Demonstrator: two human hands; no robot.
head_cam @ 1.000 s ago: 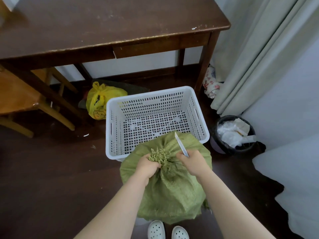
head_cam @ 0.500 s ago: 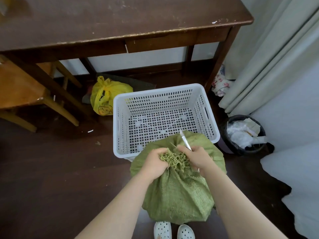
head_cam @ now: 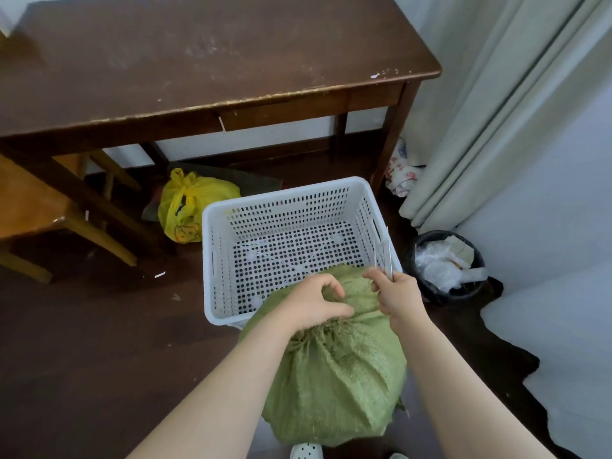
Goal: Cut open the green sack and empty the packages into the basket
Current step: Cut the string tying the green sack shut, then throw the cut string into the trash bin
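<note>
Left hand (head_cam: 313, 301) clutches the gathered top of the green sack (head_cam: 334, 379). Right hand (head_cam: 397, 298), just beside it, grips a knife (head_cam: 388, 260). The sack sits against the basket (head_cam: 212, 260).

Looking out from head height, through one wide-angle lens worn on the person's head. Facing forward and steeply down, toward the floor (head_cam: 82, 359) in front of the feet. Sitting quite near to the green sack (head_cam: 337, 385), placing it in the lower middle, with the left forearm (head_cam: 225, 392) and the right forearm (head_cam: 457, 399) entering from the bottom edge. Taking in the basket (head_cam: 284, 193) just beyond the sack, at the centre. Reaching farther to the desk (head_cam: 198, 61) across the top, seen from above, and to the curtain (head_cam: 496, 111) along the right side. Bending straight edges slightly toward the borders.
</note>
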